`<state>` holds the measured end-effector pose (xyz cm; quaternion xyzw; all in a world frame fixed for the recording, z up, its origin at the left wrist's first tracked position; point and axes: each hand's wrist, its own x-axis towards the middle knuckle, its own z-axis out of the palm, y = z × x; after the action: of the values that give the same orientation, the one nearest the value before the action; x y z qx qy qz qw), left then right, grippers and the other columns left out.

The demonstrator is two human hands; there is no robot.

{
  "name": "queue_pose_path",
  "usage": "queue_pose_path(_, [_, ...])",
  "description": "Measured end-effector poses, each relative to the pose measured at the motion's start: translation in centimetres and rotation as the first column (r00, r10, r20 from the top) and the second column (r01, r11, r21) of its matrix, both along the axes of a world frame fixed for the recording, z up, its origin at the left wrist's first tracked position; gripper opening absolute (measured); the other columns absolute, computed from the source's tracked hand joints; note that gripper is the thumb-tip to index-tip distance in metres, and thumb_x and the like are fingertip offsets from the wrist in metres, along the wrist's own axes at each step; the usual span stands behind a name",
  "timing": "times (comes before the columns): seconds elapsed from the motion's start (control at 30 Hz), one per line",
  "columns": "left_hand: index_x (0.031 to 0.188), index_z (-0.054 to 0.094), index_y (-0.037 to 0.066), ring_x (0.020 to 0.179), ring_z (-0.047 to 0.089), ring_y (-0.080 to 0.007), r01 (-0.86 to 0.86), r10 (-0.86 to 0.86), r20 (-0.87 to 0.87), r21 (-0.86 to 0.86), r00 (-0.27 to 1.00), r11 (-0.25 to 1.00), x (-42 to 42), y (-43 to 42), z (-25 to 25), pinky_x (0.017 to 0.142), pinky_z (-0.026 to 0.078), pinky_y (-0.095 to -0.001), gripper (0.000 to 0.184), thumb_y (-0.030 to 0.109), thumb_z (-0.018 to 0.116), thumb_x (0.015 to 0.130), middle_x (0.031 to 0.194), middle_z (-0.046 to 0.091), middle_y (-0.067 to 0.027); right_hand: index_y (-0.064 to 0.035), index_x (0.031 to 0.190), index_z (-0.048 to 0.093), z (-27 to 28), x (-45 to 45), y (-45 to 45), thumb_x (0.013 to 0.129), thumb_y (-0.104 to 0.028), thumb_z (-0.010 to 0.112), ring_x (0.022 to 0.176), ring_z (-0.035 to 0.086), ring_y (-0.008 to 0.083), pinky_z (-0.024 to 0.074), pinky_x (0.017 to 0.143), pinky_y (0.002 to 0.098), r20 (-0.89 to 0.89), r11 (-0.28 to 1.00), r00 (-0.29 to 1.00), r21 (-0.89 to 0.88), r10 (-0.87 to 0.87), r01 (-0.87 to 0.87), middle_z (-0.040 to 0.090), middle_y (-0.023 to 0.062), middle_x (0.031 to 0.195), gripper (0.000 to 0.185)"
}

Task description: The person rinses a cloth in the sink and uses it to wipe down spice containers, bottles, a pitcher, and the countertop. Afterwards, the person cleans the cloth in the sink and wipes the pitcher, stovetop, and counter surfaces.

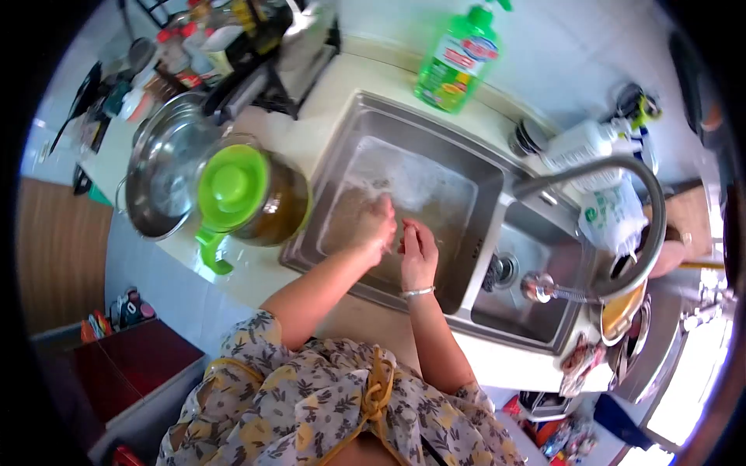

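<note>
My left hand (377,227) is above the large sink basin (486,221), blurred by motion, and I cannot make out its fingers. Close to its right, my right hand (418,247) has its fingers bent and pressed together; whatever they might hold is too small to see. A bracelet circles my right wrist. Below both hands, cloudy water with white foam (420,180) lies in the basin. A small gap shows between the two hands.
A green-lidded pitcher (233,186) and a steel pot (161,167) stand left of the sink. Behind it is a green pump bottle (458,62). The curved faucet (657,210) hangs over the small basin (528,233), with white bottles and a plastic bag (612,216) beyond.
</note>
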<state>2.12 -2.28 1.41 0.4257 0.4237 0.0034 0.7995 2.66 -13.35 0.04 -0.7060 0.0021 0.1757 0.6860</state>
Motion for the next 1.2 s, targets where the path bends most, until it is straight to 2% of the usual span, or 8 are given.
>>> queue_pose_path(0.13, [0.105, 0.053, 0.007, 0.061, 0.051, -0.0128, -0.013, 0.026, -0.047, 0.254, 0.999, 0.967, -1.7, 0.7, -0.2, 0.051, 0.042, -0.0296, 0.040, 0.046, 0.046, 0.096, 0.075, 0.054, -0.0050, -0.0044, 0.111, 0.065, 0.6, -1.3, 2.1, 0.088, -0.011, 0.062, 0.074, 0.055, 0.0130, 0.0464, 0.067, 0.0259, 0.326, 0.984, 0.938, -0.166, 0.119, -0.067, 0.060, 0.0059, 0.090, 0.024])
queue_pose_path(0.17, [0.131, 0.042, 0.007, 0.088, 0.055, -0.0165, -0.009, 0.019, -0.084, 0.125, 0.996, 0.992, -2.3, 1.0, 2.4, 0.074, 0.048, -0.0331, 0.050, 0.040, 0.049, 0.095, 0.104, 0.055, -0.0103, -0.0041, 0.111, 0.065, 0.6, -1.4, 2.6, 0.087, -0.011, 0.064, 0.074, 0.055, 0.0130, 0.0464, 0.068, 0.0261, 0.344, 0.980, 0.930, -0.187, 0.134, -0.072, 0.060, 0.0056, 0.088, 0.024])
queue_pose_path(0.27, [0.141, 0.035, 0.008, 0.119, 0.041, -0.0148, 0.045, -0.032, 0.192, -0.060, 0.981, 0.997, -3.6, 2.3, 1.7, 0.103, 0.031, -0.0365, 0.053, 0.025, 0.054, 0.095, 0.124, 0.052, -0.0028, -0.0022, 0.110, 0.065, 1.1, -0.8, 3.2, 0.086, -0.014, 0.067, 0.069, 0.054, 0.0123, 0.0465, 0.066, 0.0267, 0.231, 0.967, 0.955, -0.217, 0.187, -0.137, 0.060, 0.0044, 0.079, 0.027])
queue_pose_path(0.47, [0.126, 0.054, 0.005, 0.086, 0.057, -0.0084, 0.145, -0.175, 0.366, 0.107, 0.914, 0.984, -8.8, 5.9, 3.6, 0.076, 0.046, -0.0218, 0.041, 0.007, 0.064, 0.087, 0.103, 0.061, -0.0036, -0.0020, 0.099, 0.068, 4.9, -0.7, 4.3, 0.086, -0.007, 0.064, 0.059, 0.046, 0.0043, 0.0375, 0.054, 0.0197, -0.088, 0.978, 0.985, 0.161, 0.149, -0.134, 0.059, -0.0028, 0.073, 0.015])
queue_pose_path(0.57, [0.112, 0.061, 0.006, 0.061, 0.053, -0.0150, 0.011, -0.339, 0.213, 0.833, 0.916, 0.553, -11.1, 6.9, 5.5, 0.055, 0.043, -0.0279, 0.036, 0.007, 0.071, 0.077, 0.080, 0.057, -0.0083, 0.0013, 0.099, 0.067, 5.7, -2.1, 5.1, 0.087, -0.005, 0.064, 0.069, 0.052, 0.0060, 0.0422, 0.063, 0.0207, -0.059, 0.977, 0.995, 0.201, 0.078, -0.064, 0.062, -0.0014, 0.081, 0.014])
queue_pose_path(0.87, [0.097, 0.060, 0.007, 0.059, 0.053, -0.0210, -0.193, -0.358, 0.336, 0.905, 0.871, 0.380, -15.5, 9.4, 9.5, 0.054, 0.044, -0.0327, 0.023, 0.003, 0.069, 0.076, 0.077, 0.053, -0.0064, -0.0044, 0.099, 0.062, 7.6, -4.5, 8.4, 0.093, -0.008, 0.057, 0.083, 0.058, 0.0108, 0.0475, 0.074, 0.0257, -0.233, 0.803, 0.968, 0.558, -0.091, 0.210, 0.062, 0.0018, 0.090, 0.009])
queue_pose_path(1.13, [0.100, 0.062, 0.007, 0.083, 0.056, -0.0277, -0.371, -0.357, 0.246, 0.863, 0.901, -0.343, -18.7, 10.9, 13.5, 0.075, 0.042, -0.0419, 0.025, 0.006, 0.066, 0.075, 0.097, 0.059, -0.0086, -0.0007, 0.108, 0.059, 8.1, -5.0, 15.6, 0.093, -0.004, 0.051, 0.094, 0.062, 0.0187, 0.0512, 0.084, 0.0310, -0.195, 0.738, 0.981, 0.664, 0.015, 0.120, 0.063, 0.0087, 0.104, 0.017])
queue_pose_path(1.2, [0.108, 0.056, 0.002, 0.084, 0.056, -0.0287, -0.302, -0.090, 0.294, 0.837, 0.952, -0.456, -18.6, 11.6, 13.4, 0.077, 0.042, -0.0430, 0.032, 0.007, 0.066, 0.077, 0.105, 0.056, -0.0144, 0.0011, 0.113, 0.060, 8.1, -5.8, 16.7, 0.092, -0.002, 0.049, 0.097, 0.060, 0.0192, 0.0471, 0.089, 0.0295, -0.053, 0.840, 0.997, 0.542, 0.061, -0.023, 0.062, 0.0089, 0.107, 0.024])
